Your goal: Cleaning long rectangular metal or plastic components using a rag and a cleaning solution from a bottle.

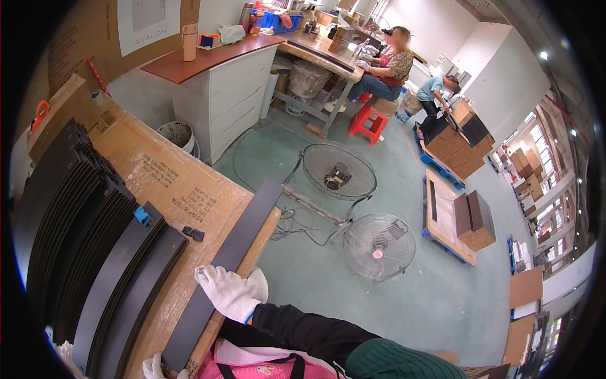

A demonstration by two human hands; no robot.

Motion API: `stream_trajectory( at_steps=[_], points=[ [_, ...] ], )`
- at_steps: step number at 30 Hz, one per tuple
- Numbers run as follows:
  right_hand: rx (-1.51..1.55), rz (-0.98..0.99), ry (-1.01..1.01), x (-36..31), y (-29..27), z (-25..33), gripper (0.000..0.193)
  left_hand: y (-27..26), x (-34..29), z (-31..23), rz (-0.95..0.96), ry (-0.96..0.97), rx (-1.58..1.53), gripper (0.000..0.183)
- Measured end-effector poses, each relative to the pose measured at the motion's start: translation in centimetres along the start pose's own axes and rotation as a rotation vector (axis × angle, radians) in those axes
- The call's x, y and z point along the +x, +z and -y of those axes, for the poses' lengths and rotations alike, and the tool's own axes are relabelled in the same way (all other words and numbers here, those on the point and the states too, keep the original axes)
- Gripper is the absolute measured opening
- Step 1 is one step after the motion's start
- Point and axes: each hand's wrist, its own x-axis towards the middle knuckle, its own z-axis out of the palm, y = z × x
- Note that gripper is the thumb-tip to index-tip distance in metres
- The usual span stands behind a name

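Observation:
A long, narrow dark grey board (249,218) lies along the edge of the cardboard-covered table. My right hand (228,292), in a white knitted glove, is closed over the middle of this board. Its fingertips are bent down and a pale cloth-like piece shows beside the knuckles. At the board's near end, my left hand (154,367), also gloved in white, grips the corner; the lower frame edge cuts most of it off. To the left stand several rows of similar dark boards (120,284), packed closely together. A small blue clip-like piece (142,216) sits on one row.
Cardboard (158,170) covers the table, with a small black scrap (193,234) on it. Two large floor fans (380,246) and loose cables occupy the floor to the right. A white drawer cabinet (237,95), red stool (368,123) and loaded pallets (445,221) stand farther off. Two people work there.

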Motion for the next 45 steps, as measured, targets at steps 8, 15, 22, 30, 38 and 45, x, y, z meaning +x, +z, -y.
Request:
stream_trajectory(
  at_steps=[8,15,22,30,38,45],
  points=[
    [0.001,-0.049,0.001,-0.1,0.0,0.2,0.025,0.2,-0.5,0.6,-0.017,-0.042,-0.004,0.069],
    [-0.072,-0.019,-0.208,-1.9,2.3,3.1,0.025,2.1,-1.8,3.6,0.036,-0.074,0.013,0.084],
    [0.079,0.065,-0.441,-8.9,8.4,16.3,0.038,1.9,-1.8,1.3,-0.146,-0.169,-0.083,0.103],
    [0.002,-0.005,-0.517,-7.8,6.2,17.1,0.025,1.9,0.9,1.1,-0.092,-0.14,-0.154,0.098],
    [0.08,0.145,-0.6,-8.4,7.3,17.8,0.033,2.0,-1.8,2.3,-0.122,-0.19,-0.115,0.11],
    [-0.007,-0.035,-0.19,-3.1,1.2,6.0,0.026,0.8,-1.1,2.2,-0.051,-0.133,-0.123,0.114]
  ],
)
